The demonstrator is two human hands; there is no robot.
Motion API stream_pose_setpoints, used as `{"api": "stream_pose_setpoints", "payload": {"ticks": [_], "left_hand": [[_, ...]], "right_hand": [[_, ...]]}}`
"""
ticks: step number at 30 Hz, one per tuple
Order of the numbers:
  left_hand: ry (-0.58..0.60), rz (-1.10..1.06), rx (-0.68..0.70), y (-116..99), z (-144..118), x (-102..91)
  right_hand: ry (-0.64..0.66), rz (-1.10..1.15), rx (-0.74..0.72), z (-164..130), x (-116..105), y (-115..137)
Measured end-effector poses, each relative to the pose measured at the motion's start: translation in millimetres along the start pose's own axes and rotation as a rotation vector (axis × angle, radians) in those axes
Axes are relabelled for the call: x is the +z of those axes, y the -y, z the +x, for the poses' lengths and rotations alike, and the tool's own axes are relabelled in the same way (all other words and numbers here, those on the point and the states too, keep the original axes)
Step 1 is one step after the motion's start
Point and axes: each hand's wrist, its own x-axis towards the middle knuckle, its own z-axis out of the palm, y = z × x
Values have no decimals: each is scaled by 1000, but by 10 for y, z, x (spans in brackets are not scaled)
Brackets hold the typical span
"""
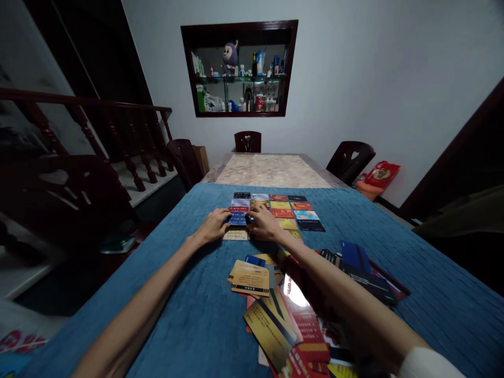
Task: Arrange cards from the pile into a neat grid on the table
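In the head view, a blue card (pixel 238 219) lies between my two hands, within rows of plastic cards laid out on a blue cloth. My left hand (pixel 214 226) has its fingertips bent in at the card's left edge. My right hand (pixel 263 222) curls over the right edge and covers part of the neighbouring column. Just above the blue card is a red card (pixel 238 209), and below it a cream card (pixel 235 235). To the right are a black card (pixel 311 225) and a light blue card (pixel 306 215).
Under my right forearm spreads a loose pile of cards, with a gold card (pixel 271 328) and an orange-yellow card (pixel 249 278) on its left. A dark blue card (pixel 355 255) lies on the pile's right. Dark chairs (pixel 350 160) surround the table (pixel 271 170).
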Motion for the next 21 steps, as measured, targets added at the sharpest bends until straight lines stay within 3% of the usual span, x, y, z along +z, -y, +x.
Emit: {"api": "stream_pose_setpoints", "payload": {"ticks": [21], "left_hand": [[28, -42, -6, 83, 1, 90]], "right_hand": [[78, -22, 7, 120, 79, 1]]}}
